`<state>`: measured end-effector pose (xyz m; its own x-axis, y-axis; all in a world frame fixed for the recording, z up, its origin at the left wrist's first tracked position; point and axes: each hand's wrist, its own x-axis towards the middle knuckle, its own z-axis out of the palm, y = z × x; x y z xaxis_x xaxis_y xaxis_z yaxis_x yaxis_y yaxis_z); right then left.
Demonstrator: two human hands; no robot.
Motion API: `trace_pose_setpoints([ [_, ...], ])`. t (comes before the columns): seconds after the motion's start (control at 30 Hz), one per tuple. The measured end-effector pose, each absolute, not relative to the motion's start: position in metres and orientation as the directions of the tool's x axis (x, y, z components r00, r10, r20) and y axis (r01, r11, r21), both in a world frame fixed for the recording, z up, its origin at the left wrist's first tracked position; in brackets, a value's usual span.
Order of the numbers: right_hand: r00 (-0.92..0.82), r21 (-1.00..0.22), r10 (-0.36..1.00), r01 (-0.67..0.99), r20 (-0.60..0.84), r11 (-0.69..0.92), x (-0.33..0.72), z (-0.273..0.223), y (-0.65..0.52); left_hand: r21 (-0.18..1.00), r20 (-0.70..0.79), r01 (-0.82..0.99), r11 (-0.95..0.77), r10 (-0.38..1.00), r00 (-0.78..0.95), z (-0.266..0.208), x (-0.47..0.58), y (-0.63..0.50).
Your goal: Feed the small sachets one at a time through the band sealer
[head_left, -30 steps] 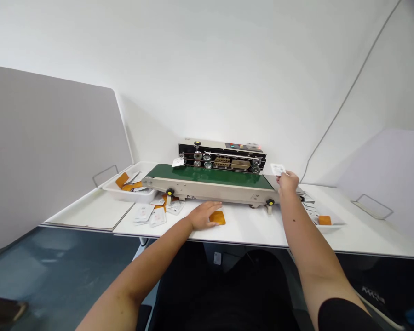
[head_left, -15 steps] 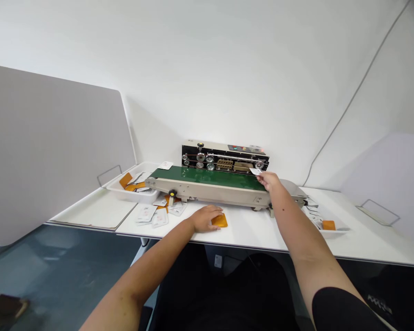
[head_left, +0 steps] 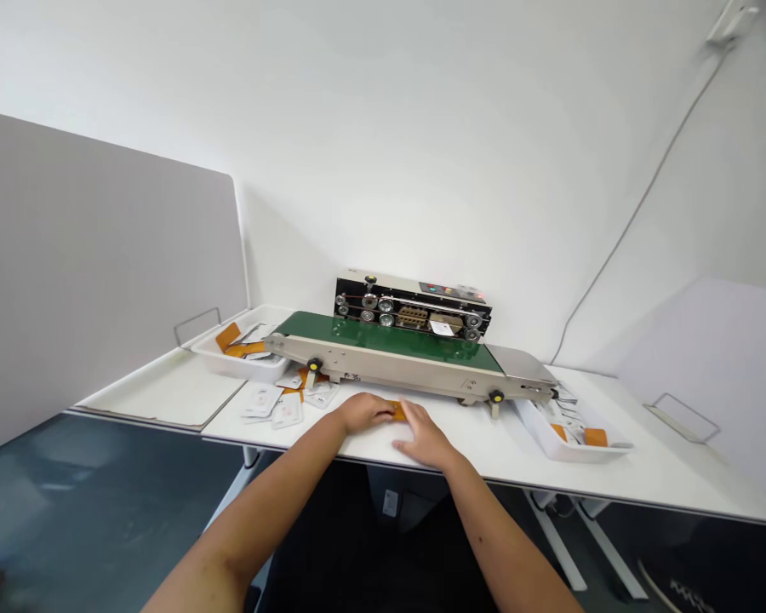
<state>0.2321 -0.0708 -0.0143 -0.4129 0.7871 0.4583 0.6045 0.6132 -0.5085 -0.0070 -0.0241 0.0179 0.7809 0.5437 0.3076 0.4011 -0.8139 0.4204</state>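
Note:
On the table in front of me lies a small orange packet (head_left: 397, 409). My left hand (head_left: 362, 413) is closed on its left edge with curled fingers. From the right, my right hand (head_left: 425, 437) reaches to the same packet, fingertips at its edge and thumb spread apart. Behind the hands stands a band sealing machine (head_left: 414, 294) with a green conveyor belt (head_left: 357, 334). One white packet (head_left: 441, 328) sits at the machine's band, above the belt, with no hand on it.
At the left, a white bin (head_left: 230, 366) holds orange and white packets; loose packets (head_left: 265, 400) lie beside it. Another white bin (head_left: 578, 451) with packets stands at the right. Grey panels (head_left: 102, 272) border the table (head_left: 670, 460), whose front edge is near me.
My right hand has let go of the white packet at the machine and come down to the orange packet. The white packet has travelled left along the band. The view has shifted slightly.

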Motion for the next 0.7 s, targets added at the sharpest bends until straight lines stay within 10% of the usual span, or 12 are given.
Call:
trace_pose_setpoints([
  [0.43, -0.14, -0.822, 0.912, 0.397, 0.385, 0.408, 0.235, -0.018, -0.075, 0.473, 0.476, 0.422, -0.774, 0.627, 0.617, 0.009, 0.002, -0.024],
  [0.7, -0.093, -0.921, 0.94, 0.193, 0.327, 0.339, 0.235, -0.024, -0.07, 0.862, 0.309, 0.171, -0.477, 0.762, 0.569, 0.003, 0.003, -0.02],
])
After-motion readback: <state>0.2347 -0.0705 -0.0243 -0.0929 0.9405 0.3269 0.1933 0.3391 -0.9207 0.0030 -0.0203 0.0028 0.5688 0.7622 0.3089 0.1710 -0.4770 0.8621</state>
